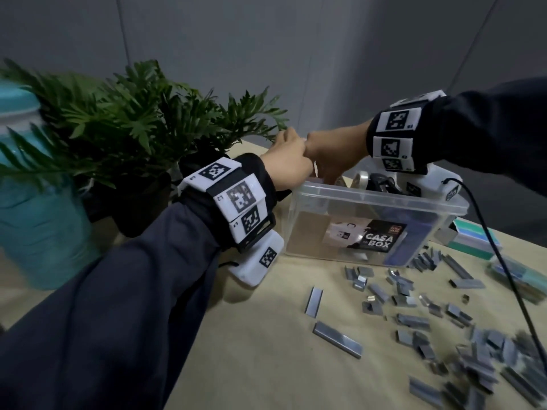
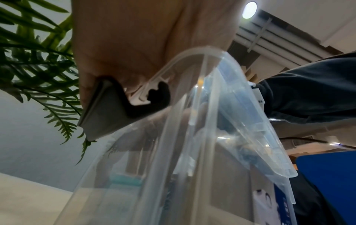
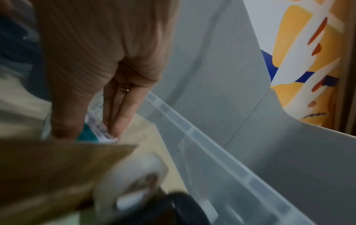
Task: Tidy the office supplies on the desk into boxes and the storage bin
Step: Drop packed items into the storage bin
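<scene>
- The clear bin sat on the desk, at about 3 o'clock from the plant.
- The left hand was at the bin's 9 o'clock end. The wrist view showed it holding a flat grey and black thing against the rim. I could not tell what that thing was.
- I could not tell how its fingers lay, since the thing and the bin hid them.
- The right hand reached down into the bin, touching the left hand at the knuckles.
- The right hand's fingers were straight and close together. They and the thumb pinched a small teal and white pack low inside the bin.
- A brown card, a tape roll and something black also lay in the bin.
- Lots of grey staples were spread on the desk at 5 o'clock from the bin.
- A long staple strip lay at 6 o'clock from the bin.
- A small green box stood just beside the bin at 3 o'clock.
- Another greenish box lay at 4 o'clock, blurry.
- A teal pot stood at 9 o'clock, past the plant.
</scene>
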A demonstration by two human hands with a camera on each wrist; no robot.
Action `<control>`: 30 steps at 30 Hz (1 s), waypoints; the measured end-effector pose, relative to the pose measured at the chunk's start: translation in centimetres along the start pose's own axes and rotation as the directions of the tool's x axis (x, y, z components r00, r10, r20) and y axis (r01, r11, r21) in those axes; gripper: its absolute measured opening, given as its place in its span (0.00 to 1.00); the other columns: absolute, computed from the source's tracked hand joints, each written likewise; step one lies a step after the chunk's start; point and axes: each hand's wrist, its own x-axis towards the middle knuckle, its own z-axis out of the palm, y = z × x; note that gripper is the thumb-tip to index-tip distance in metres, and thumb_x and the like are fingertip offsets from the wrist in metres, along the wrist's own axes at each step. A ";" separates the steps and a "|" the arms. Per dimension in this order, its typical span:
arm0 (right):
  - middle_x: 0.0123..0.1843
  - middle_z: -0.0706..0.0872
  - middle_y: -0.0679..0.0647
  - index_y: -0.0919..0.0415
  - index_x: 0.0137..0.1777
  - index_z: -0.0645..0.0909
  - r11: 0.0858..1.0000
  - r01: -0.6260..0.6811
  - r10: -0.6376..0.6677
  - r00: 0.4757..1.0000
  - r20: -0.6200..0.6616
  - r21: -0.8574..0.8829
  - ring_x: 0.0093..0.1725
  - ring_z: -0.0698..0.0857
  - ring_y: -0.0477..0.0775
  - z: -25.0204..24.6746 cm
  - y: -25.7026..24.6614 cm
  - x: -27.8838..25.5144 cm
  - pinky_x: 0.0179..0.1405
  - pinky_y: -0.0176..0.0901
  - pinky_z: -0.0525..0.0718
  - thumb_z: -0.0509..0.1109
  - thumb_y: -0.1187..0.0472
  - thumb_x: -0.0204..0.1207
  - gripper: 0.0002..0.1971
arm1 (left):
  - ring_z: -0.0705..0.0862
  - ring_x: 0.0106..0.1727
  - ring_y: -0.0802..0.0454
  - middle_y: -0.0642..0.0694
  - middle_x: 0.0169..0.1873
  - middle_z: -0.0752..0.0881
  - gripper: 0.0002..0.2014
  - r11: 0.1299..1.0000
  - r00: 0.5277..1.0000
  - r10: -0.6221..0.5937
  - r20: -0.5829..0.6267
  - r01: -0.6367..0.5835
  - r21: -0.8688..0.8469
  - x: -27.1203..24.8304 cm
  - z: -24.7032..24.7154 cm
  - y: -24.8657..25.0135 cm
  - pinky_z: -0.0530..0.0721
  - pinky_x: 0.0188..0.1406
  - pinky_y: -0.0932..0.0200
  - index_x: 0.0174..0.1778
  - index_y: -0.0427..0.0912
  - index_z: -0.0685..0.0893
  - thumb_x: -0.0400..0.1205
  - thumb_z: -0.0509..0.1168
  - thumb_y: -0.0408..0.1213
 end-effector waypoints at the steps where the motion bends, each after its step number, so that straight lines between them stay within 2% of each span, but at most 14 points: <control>1: 0.41 0.92 0.61 0.65 0.53 0.89 1.000 0.016 -0.016 0.999 -0.030 -0.010 0.38 0.88 0.59 0.4 0.1 0.2 0.35 0.24 0.70 0.87 0.68 0.59 0.21 | 0.62 0.76 0.40 0.33 0.73 0.61 0.22 1.000 1.000 -0.004 0.003 0.004 0.018 0.0 0.0 0.1 0.65 0.69 0.54 0.71 0.28 0.62 0.81 0.56 0.26; 3: 0.41 0.92 0.60 0.65 0.51 0.90 0.999 0.030 -0.031 0.997 -0.066 -0.024 0.40 0.89 0.60 0.7 0.1 0.5 0.39 0.31 0.71 0.86 0.67 0.59 0.19 | 0.62 0.76 0.40 0.33 0.73 0.62 0.22 0.999 1.000 0.003 0.004 -0.003 0.044 0.1 0.0 0.1 0.65 0.68 0.54 0.71 0.27 0.62 0.80 0.56 0.25; 6: 0.46 0.92 0.61 0.65 0.57 0.88 1.000 -0.021 0.020 0.999 -0.040 -0.016 0.45 0.88 0.60 0.5 -0.4 0.4 0.41 0.31 0.71 0.84 0.67 0.62 0.21 | 0.63 0.75 0.39 0.33 0.73 0.61 0.21 0.997 1.000 0.004 0.010 -0.005 0.079 0.3 0.0 0.0 0.65 0.65 0.56 0.70 0.27 0.63 0.81 0.55 0.26; 9: 0.48 0.89 0.63 0.66 0.59 0.85 0.994 -0.099 0.098 0.995 -0.021 -0.056 0.43 0.81 0.55 0.3 -1.0 0.2 0.36 0.28 0.68 0.82 0.69 0.65 0.21 | 0.60 0.79 0.42 0.34 0.77 0.58 0.23 0.995 1.000 0.014 0.016 -0.015 0.096 0.4 0.1 -0.2 0.64 0.68 0.57 0.74 0.28 0.60 0.82 0.54 0.26; 11: 0.46 0.85 0.57 0.67 0.58 0.85 0.988 -0.133 0.130 0.991 -0.037 -0.076 0.42 0.76 0.50 0.3 -1.3 0.1 0.33 0.29 0.67 0.80 0.71 0.67 0.19 | 0.60 0.79 0.43 0.36 0.78 0.57 0.24 0.995 1.000 0.022 0.016 -0.023 0.100 0.4 0.1 -0.2 0.64 0.71 0.56 0.73 0.29 0.61 0.81 0.55 0.26; 13: 0.41 0.75 0.48 0.67 0.58 0.84 0.980 -0.165 0.158 0.985 -0.064 -0.112 0.43 0.74 0.50 0.4 -1.6 0.1 0.35 0.30 0.66 0.77 0.72 0.69 0.16 | 0.60 0.79 0.43 0.36 0.77 0.58 0.23 0.994 0.999 0.023 0.023 -0.025 0.103 0.5 0.0 -0.2 0.64 0.71 0.55 0.73 0.30 0.63 0.81 0.56 0.26; 15: 0.38 0.70 0.44 0.65 0.53 0.83 0.968 -0.198 0.185 0.978 -0.096 -0.152 0.42 0.73 0.51 0.5 -1.8 0.0 0.34 0.34 0.66 0.74 0.72 0.71 0.11 | 0.59 0.80 0.43 0.36 0.77 0.58 0.23 0.995 0.999 0.014 0.029 -0.017 0.102 0.4 0.1 -0.2 0.63 0.73 0.54 0.73 0.30 0.65 0.81 0.56 0.27; 17: 0.39 0.76 0.48 0.63 0.44 0.80 0.941 -0.261 0.240 0.963 -0.119 -0.215 0.39 0.74 0.53 0.4 -2.1 -0.1 0.28 0.37 0.66 0.75 0.68 0.72 0.06 | 0.59 0.80 0.42 0.36 0.76 0.60 0.22 0.995 1.000 0.009 0.025 -0.011 0.096 0.3 0.1 -0.2 0.62 0.74 0.54 0.73 0.30 0.64 0.82 0.54 0.28; 18: 0.40 0.81 0.51 0.64 0.43 0.79 0.922 -0.300 0.281 0.953 -0.109 -0.245 0.38 0.76 0.54 0.4 -2.1 0.0 0.29 0.36 0.69 0.76 0.63 0.72 0.08 | 0.59 0.80 0.42 0.35 0.77 0.59 0.23 0.995 1.000 0.006 0.025 -0.009 0.099 0.3 0.0 -0.2 0.61 0.74 0.54 0.75 0.31 0.62 0.83 0.53 0.28; 21: 0.40 0.86 0.52 0.63 0.44 0.82 0.851 -0.409 0.432 0.902 -0.005 -0.328 0.38 0.81 0.53 0.5 -1.6 0.2 0.35 0.41 0.76 0.75 0.46 0.76 0.18 | 0.56 0.82 0.44 0.36 0.81 0.53 0.26 0.994 1.000 0.015 0.013 -0.017 0.107 0.1 0.0 -0.1 0.58 0.75 0.56 0.80 0.30 0.53 0.86 0.51 0.29; 23: 0.44 0.89 0.48 0.59 0.46 0.87 0.826 -0.444 0.496 0.865 0.075 -0.346 0.37 0.82 0.48 0.8 -1.3 0.4 0.33 0.39 0.75 0.69 0.43 0.79 0.18 | 0.56 0.82 0.44 0.37 0.80 0.53 0.25 0.993 1.000 0.027 0.015 -0.028 0.111 -0.1 -0.1 -0.1 0.58 0.76 0.56 0.80 0.30 0.54 0.86 0.50 0.30; 25: 0.47 0.90 0.47 0.56 0.49 0.88 0.824 -0.455 0.510 0.855 0.092 -0.336 0.40 0.82 0.48 1.0 -1.2 0.8 0.36 0.39 0.74 0.66 0.44 0.81 0.17 | 0.57 0.82 0.45 0.37 0.80 0.54 0.24 0.994 0.999 0.024 0.021 -0.026 0.111 -0.2 -0.1 0.0 0.58 0.75 0.56 0.79 0.30 0.55 0.86 0.50 0.30; 27: 0.43 0.87 0.49 0.58 0.47 0.86 0.821 -0.479 0.533 0.838 0.118 -0.310 0.40 0.80 0.50 0.9 -1.2 1.4 0.36 0.39 0.73 0.66 0.48 0.82 0.14 | 0.57 0.82 0.45 0.37 0.80 0.54 0.24 0.994 1.000 0.021 0.020 -0.023 0.111 -0.2 -0.1 0.0 0.59 0.76 0.56 0.79 0.29 0.56 0.86 0.50 0.30; 30: 0.24 0.79 0.47 0.60 0.32 0.78 0.820 -0.537 0.572 0.781 0.250 -0.197 0.26 0.74 0.45 0.3 -1.0 2.2 0.23 0.31 0.71 0.68 0.57 0.82 0.16 | 0.58 0.81 0.45 0.38 0.79 0.55 0.23 0.993 0.999 0.030 0.019 -0.032 0.116 -0.2 -0.1 0.0 0.59 0.75 0.55 0.78 0.29 0.58 0.86 0.50 0.30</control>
